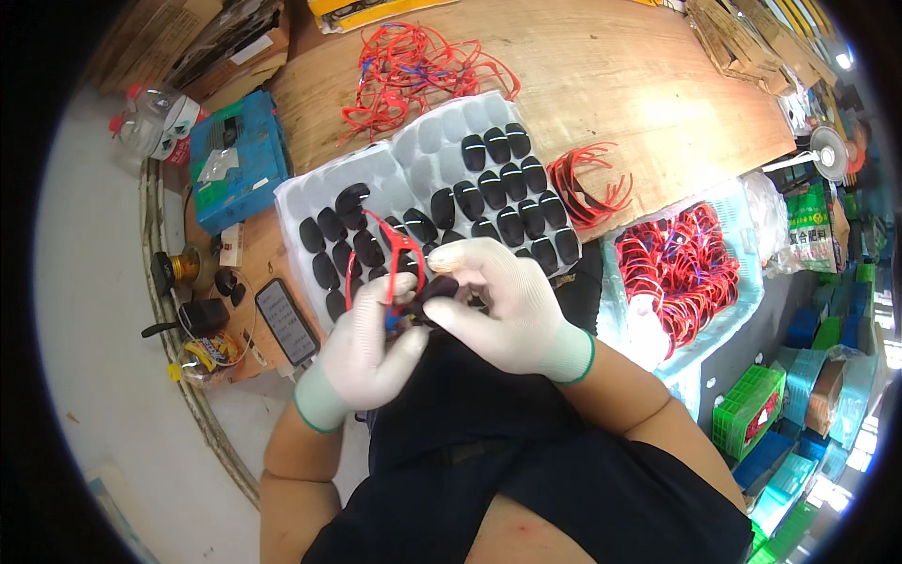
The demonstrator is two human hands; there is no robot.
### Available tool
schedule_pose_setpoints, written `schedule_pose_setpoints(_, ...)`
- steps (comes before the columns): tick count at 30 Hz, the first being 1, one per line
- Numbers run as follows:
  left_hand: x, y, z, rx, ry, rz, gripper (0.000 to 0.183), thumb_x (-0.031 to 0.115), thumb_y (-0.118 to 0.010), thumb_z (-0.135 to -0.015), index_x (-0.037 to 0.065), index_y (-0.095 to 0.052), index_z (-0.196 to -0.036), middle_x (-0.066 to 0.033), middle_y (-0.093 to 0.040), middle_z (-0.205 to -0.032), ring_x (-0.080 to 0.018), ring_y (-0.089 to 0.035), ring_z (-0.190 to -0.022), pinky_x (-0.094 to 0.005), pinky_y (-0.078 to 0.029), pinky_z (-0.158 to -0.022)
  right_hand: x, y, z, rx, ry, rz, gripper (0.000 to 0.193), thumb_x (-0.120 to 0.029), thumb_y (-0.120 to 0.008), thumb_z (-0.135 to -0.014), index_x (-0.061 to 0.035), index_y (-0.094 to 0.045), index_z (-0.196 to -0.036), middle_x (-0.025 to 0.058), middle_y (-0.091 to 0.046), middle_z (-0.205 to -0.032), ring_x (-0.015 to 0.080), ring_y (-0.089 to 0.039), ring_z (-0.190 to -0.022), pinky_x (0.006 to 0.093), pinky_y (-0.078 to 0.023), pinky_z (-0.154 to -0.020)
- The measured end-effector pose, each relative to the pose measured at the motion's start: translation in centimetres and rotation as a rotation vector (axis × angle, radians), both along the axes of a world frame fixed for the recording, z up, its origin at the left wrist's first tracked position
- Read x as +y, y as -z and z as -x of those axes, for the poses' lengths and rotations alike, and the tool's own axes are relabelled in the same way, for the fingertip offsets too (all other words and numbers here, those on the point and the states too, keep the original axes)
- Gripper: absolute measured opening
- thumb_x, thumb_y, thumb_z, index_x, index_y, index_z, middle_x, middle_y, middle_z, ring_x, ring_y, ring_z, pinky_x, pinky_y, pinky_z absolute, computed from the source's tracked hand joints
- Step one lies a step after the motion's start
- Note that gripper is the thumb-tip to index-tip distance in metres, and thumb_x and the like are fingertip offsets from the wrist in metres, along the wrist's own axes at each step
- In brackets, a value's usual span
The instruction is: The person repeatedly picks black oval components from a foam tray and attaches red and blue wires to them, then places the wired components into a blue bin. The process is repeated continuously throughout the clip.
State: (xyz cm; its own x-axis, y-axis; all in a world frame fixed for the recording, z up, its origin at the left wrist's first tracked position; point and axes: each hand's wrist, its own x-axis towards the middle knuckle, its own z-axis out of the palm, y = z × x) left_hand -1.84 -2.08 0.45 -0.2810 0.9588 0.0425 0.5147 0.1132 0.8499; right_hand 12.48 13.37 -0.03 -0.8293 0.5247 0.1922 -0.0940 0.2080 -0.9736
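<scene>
Both my hands, in white gloves with green cuffs, meet over the near edge of a white moulded tray (324,183) full of dark lenses (512,226). My left hand (362,352) is closed on a red glasses frame (406,246), its arms pointing away from me. Between the thumb and fingers of my right hand (503,305) is a dark lens (438,296), held against the near part of the frame. My fingers hide whether the lens sits in the rim. A bit of blue shows by my left fingertips.
Tangled red frames (404,85) lie beyond the tray; more red frames (587,188) lie at its right. A light-blue lined bin (752,282) of red frames stands to the right. A phone (287,321) and a blue box (240,164) are on the left.
</scene>
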Motion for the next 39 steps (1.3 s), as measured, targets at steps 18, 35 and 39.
schedule_pose_setpoints(18,-2.6,-1.8,-1.6,-0.467,0.155,-0.108,0.022,0.014,-0.049,-0.105,-0.001,-0.063,-0.113,-0.008,-0.071,-0.091,-0.0158,-0.07,-0.074,-0.0276,-0.057,-0.071,-0.8,0.3,-2.1,-0.033,-0.429,0.947,0.033,-0.021,-0.059,-0.099,0.0077,-0.067,-0.112,0.0125,-0.069,-0.098,0.0161,-0.063,-0.082,0.0316,-0.052,-0.077)
schedule_pose_setpoints(35,-1.6,-1.5,-1.6,-0.343,0.05,-0.159,0.012,0.009,-0.054,-0.1,0.0,-0.061,-0.102,-0.0064,-0.062,-0.07,-0.0206,-0.065,-0.059,-0.0297,-0.05,-0.056,-1.1,-0.6,-2.5,-0.073,-0.3,0.718,0.019,-0.011,-0.057,-0.095,0.0045,-0.066,-0.103,0.0065,-0.065,-0.089,0.0107,-0.057,-0.081,0.0275,-0.046,-0.076)
schedule_pose_setpoints(39,-1.6,-2.0,-1.8,-0.337,0.037,-0.107,0.025,0.008,-0.055,-0.098,-0.003,-0.053,-0.121,-0.006,-0.067,-0.08,-0.014,-0.068,-0.072,-0.0269,-0.053,-0.064,-1.6,-3.3,-1.7,-0.195,-0.214,0.465,0.013,-0.006,-0.06,-0.093,0.0027,-0.068,-0.098,0.0035,-0.065,-0.086,0.0077,-0.057,-0.079,0.0247,-0.045,-0.072)
